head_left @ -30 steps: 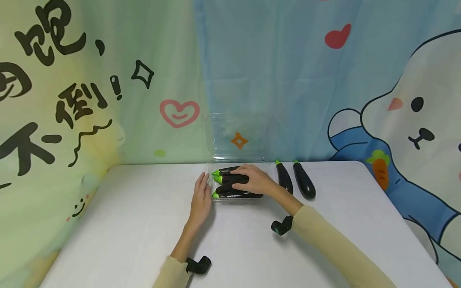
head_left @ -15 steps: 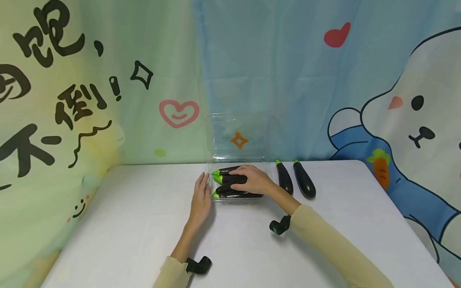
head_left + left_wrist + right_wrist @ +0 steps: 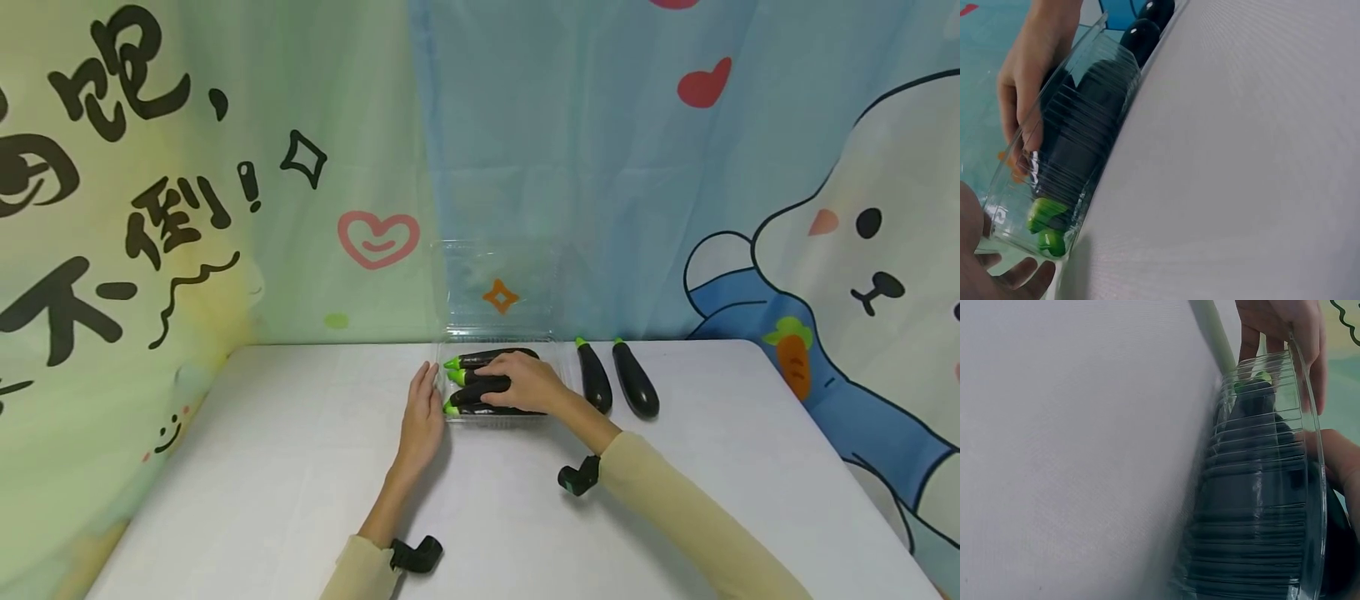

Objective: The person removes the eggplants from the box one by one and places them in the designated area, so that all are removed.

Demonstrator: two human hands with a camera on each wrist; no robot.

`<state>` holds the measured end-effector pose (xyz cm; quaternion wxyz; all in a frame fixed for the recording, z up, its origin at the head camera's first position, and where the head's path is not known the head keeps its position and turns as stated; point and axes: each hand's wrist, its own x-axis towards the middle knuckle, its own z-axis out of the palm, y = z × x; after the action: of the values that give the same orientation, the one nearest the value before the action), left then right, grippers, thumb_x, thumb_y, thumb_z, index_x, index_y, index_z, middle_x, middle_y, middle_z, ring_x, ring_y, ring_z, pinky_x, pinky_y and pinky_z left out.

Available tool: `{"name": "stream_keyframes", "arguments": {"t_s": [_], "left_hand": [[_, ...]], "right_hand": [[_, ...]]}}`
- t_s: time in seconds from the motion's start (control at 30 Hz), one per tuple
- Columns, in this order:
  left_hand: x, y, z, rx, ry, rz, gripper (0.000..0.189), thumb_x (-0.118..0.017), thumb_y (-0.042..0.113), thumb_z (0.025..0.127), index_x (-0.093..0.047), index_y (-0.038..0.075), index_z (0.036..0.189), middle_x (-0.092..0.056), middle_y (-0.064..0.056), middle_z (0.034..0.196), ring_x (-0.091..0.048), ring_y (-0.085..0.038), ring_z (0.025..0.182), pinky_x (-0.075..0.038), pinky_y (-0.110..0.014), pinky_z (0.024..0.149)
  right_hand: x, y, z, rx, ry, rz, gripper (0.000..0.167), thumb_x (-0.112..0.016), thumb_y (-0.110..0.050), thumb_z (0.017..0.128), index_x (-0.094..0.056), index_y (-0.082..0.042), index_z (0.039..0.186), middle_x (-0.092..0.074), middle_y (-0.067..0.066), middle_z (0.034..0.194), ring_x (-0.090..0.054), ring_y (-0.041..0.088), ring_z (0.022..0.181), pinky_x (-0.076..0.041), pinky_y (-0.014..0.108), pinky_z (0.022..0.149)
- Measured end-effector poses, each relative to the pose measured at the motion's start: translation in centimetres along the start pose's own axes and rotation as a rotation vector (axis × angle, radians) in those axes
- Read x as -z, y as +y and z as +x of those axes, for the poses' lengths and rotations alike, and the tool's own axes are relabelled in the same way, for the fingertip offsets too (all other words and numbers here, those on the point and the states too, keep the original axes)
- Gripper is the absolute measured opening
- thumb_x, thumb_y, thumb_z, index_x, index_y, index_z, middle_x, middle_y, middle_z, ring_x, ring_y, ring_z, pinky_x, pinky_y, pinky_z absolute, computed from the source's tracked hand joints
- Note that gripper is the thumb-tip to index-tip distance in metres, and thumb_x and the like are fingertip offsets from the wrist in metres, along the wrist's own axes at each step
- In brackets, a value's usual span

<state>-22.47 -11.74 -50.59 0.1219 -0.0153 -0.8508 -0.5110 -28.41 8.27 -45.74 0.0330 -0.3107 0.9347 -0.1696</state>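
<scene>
A clear plastic clamshell box (image 3: 501, 422) holds several dark eggplants with green stem ends, lying sideways. My left hand (image 3: 420, 421) rests against the box's left end, its fingers fairly straight. My right hand (image 3: 531, 383) reaches in from the right and grips an eggplant (image 3: 482, 388) among the others, fingers bent over it. Behind that hand lies another eggplant (image 3: 497, 357). Through the ribbed wall in the left wrist view, the right thumb and fingers press on the dark bodies near the green stems (image 3: 1047, 212). The palm hides part of the held eggplant.
Two loose eggplants (image 3: 595, 379) (image 3: 636, 381) lie on the white table (image 3: 300, 467), right of the box. The raised clear lid (image 3: 501, 287) stands at the back against the printed curtain (image 3: 622, 208).
My right hand has shifted slightly left and down over the eggplants, uncovering more of the rear one. The left hand keeps its place at the box, while the head view tilts a little.
</scene>
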Motion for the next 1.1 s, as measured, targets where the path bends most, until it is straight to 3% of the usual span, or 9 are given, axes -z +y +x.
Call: {"name": "stream_keyframes", "arguments": {"t_s": [0.3,0.57,0.83,1.1], "left_hand": [[-0.1,-0.3,0.0,-0.002,0.002,0.010,0.046,-0.035,0.012,0.103,-0.037,0.005,0.148,-0.030,-0.014,0.158,-0.030,-0.034,0.145,-0.028,-0.053,0.118],[-0.1,-0.2,-0.1,0.012,0.005,0.008,0.046,-0.034,0.015,0.104,-0.037,0.007,0.149,-0.030,-0.012,0.158,-0.030,-0.032,0.146,-0.030,-0.053,0.117],[-0.1,0.0,-0.2,0.001,0.015,-0.006,0.045,-0.034,0.014,0.104,-0.037,0.006,0.149,-0.031,-0.013,0.157,-0.030,-0.032,0.146,-0.028,-0.053,0.118],[-0.1,0.0,-0.1,-0.007,0.011,-0.007,0.046,-0.034,0.013,0.104,-0.036,0.005,0.149,-0.030,-0.014,0.157,-0.030,-0.033,0.146,-0.027,-0.052,0.119]], "right_hand": [[-0.1,0.1,-0.2,0.084,0.030,-0.038,0.037,-0.067,-0.037,0.090,-0.068,-0.023,0.124,-0.068,0.002,0.121,-0.060,0.025,0.114,-0.052,0.045,0.092],[0.8,0.2,-0.5,0.035,0.066,0.053,0.039,-0.067,-0.036,0.090,-0.066,-0.022,0.127,-0.066,0.003,0.126,-0.065,0.024,0.109,-0.056,0.041,0.083],[1.8,0.8,-2.0,-0.011,0.136,0.050,0.041,-0.068,-0.037,0.090,-0.066,-0.021,0.127,-0.066,0.003,0.125,-0.067,0.023,0.099,-0.050,0.027,0.060],[2.5,1.5,-3.6,-0.066,0.195,0.013,0.042,-0.067,-0.040,0.089,-0.065,-0.024,0.128,-0.066,0.003,0.126,-0.067,0.023,0.098,-0.045,0.023,0.054]]}}
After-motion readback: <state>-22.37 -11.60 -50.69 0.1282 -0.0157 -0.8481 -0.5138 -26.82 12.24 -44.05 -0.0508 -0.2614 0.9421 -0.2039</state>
